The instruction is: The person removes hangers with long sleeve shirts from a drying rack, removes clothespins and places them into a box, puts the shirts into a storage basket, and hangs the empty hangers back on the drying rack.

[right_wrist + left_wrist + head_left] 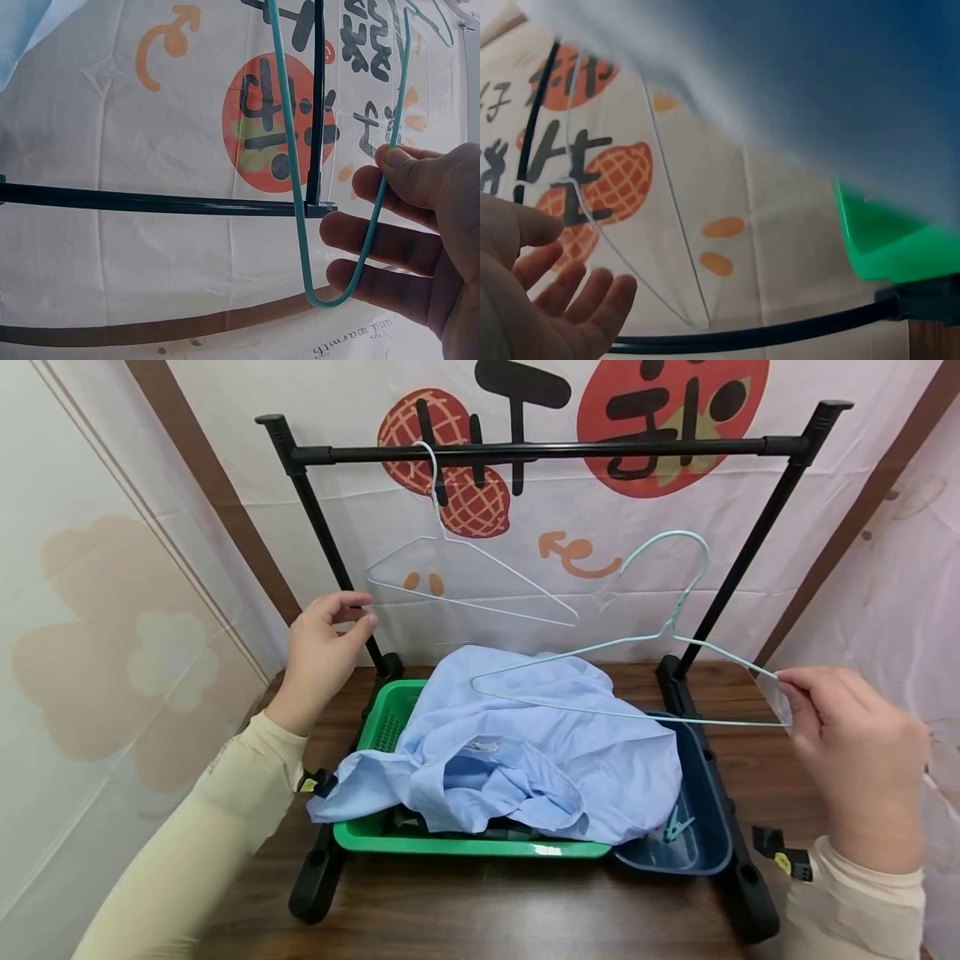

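In the head view my right hand [858,752] pinches the right end of a mint-green wire hanger [570,706], held in front of the rack with its hook upward. The right wrist view shows thumb and fingertips on the hanger's wire near its rounded corner. My left hand [322,652] is raised near the rack's left post, holding nothing, fingers relaxed. Close to it, a white wire hanger [480,606] hangs from the black rail. Below the hangers a light blue shirt [525,718] lies crumpled over a green basket [480,845], its collar toward me.
The black rack [555,451] stands on a wooden tabletop [525,902], its feet beside the basket. A navy tray [708,810] sits at the right, partly under the shirt, with a teal clothespin [677,824] inside. A printed curtain [315,435] hangs behind.
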The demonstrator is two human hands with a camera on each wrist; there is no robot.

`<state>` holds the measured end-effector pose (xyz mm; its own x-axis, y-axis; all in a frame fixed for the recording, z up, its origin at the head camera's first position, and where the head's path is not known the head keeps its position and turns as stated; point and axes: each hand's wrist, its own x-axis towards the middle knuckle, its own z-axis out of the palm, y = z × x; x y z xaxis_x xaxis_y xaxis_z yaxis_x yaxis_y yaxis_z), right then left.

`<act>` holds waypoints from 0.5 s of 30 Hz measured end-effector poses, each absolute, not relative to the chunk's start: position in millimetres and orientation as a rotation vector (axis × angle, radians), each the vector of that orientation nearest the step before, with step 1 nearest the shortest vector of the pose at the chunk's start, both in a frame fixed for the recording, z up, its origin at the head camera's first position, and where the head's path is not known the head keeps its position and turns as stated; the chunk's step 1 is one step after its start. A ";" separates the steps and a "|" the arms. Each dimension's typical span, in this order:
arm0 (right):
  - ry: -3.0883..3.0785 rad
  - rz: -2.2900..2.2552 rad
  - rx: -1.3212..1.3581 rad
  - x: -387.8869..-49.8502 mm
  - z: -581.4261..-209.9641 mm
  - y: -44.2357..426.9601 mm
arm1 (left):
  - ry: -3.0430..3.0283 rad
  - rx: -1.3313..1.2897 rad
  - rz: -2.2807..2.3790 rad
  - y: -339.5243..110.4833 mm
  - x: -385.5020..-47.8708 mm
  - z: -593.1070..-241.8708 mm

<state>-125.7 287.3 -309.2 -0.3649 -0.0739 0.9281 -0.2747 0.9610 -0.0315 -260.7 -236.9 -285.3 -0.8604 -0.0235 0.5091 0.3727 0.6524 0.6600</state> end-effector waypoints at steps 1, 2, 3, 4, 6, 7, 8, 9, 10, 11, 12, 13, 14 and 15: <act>-1.937 0.214 0.253 -125.8 -309.5 287.0 | -2.372 -0.257 -1.104 -237.4 -264.1 -285.3; -1.936 0.213 0.253 -125.6 -309.7 286.8 | -2.357 -0.240 -1.105 -238.0 -267.3 -285.0; -1.939 0.209 0.253 -125.2 -309.7 287.0 | -2.343 -0.228 -1.102 -238.6 -270.7 -284.4; -1.943 0.205 0.252 -125.0 -309.6 287.1 | -2.328 -0.217 -1.098 -239.0 -273.7 -283.6; -1.946 0.202 0.251 -124.6 -309.5 287.4 | -2.302 -0.192 -1.092 -239.7 -279.8 -281.8; -1.944 0.206 0.248 -124.6 -309.4 287.6 | -2.290 -0.180 -1.089 -240.0 -283.4 -281.0; -1.944 0.206 0.246 -124.6 -309.1 287.9 | -2.278 -0.168 -1.082 -240.2 -286.8 -280.1; -1.943 0.207 0.244 -124.6 -308.9 288.2 | -2.266 -0.154 -1.077 -240.4 -290.4 -279.2; -1.944 0.208 0.243 -124.6 -308.7 288.4 | -2.252 -0.139 -1.078 -240.8 -294.1 -278.5; -1.943 0.209 0.243 -124.6 -308.5 288.7 | -2.238 -0.124 -1.081 -241.2 -297.5 -277.7; -1.944 0.209 0.243 -124.6 -308.4 289.0 | -2.225 -0.110 -1.088 -241.7 -300.8 -276.9; -1.945 0.209 0.244 -124.5 -308.4 289.2 | -2.214 -0.092 -1.093 -242.6 -303.9 -276.3; -1.947 0.207 0.246 -124.3 -308.4 289.5 | -2.206 -0.072 -1.100 -243.3 -306.4 -275.3; -1.951 0.203 0.247 -124.1 -308.4 289.9 | -2.199 -0.054 -1.108 -244.2 -308.8 -274.2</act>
